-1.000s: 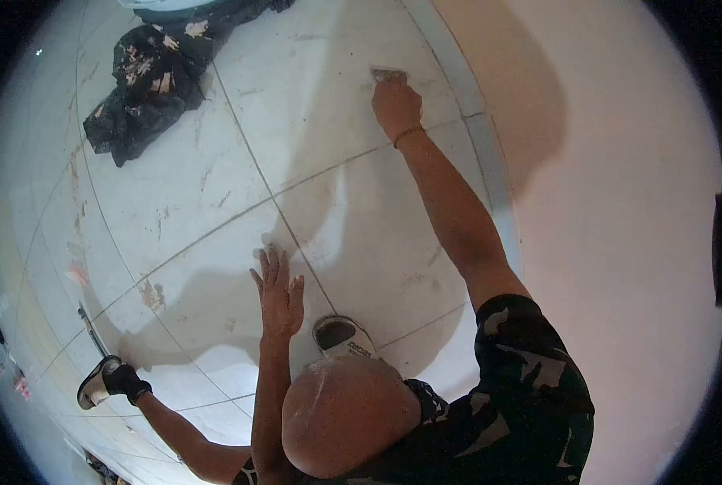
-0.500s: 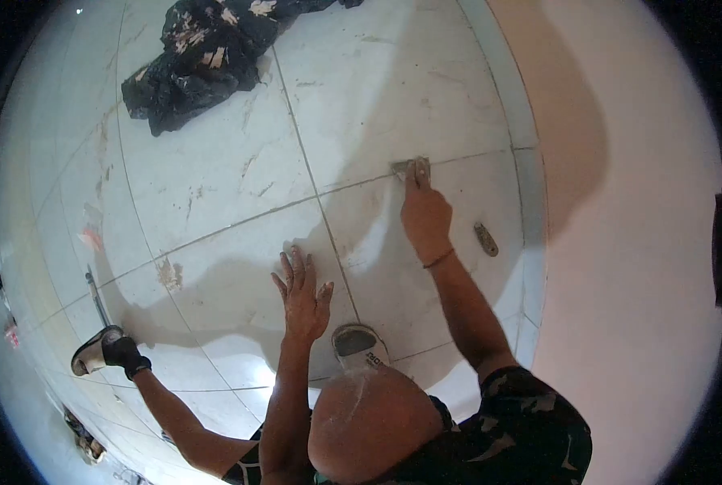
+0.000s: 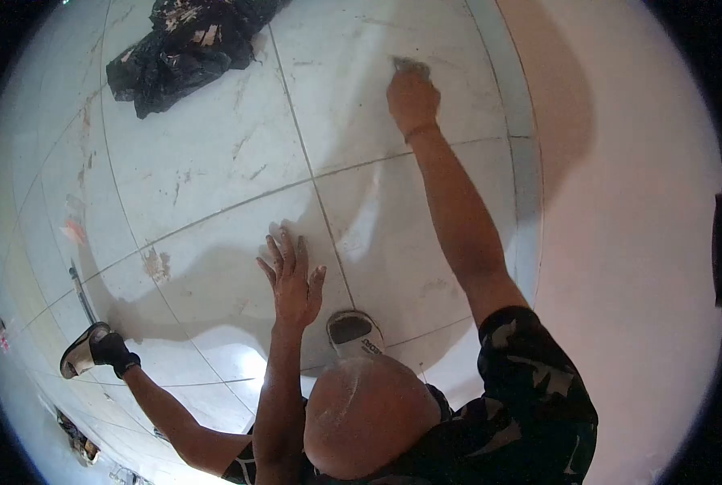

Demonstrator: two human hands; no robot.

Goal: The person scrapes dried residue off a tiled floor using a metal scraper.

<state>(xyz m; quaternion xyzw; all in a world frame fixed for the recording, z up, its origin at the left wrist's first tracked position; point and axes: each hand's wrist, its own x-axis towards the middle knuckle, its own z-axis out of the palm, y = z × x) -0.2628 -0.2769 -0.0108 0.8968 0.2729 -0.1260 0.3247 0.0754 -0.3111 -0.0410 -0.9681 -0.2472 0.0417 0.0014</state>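
Observation:
My right hand (image 3: 414,99) reaches out over the white floor tiles, fingers closed around a small flat scraper blade (image 3: 401,62). Only the blade's dull edge shows past the fingers, close against the tile. Nearer to me, my left hand (image 3: 293,283) is spread open on or just over a tile, with nothing in it. Dusty smears mark its fingers. Both hands work over dirty tiles (image 3: 361,210) with scuffs and dark grout lines.
A crumpled black plastic bag (image 3: 185,61) with pale scraps lies at the far left. A grey tool with a long handle (image 3: 80,293) rests beside my left slipper (image 3: 86,352). The pink wall (image 3: 627,267) and its tiled skirting (image 3: 524,174) border the right side.
My right hand has pushed the scraper blade forward, away from me, across the grout line. The small worn piece on the floor at right no longer shows. My left hand stays spread.

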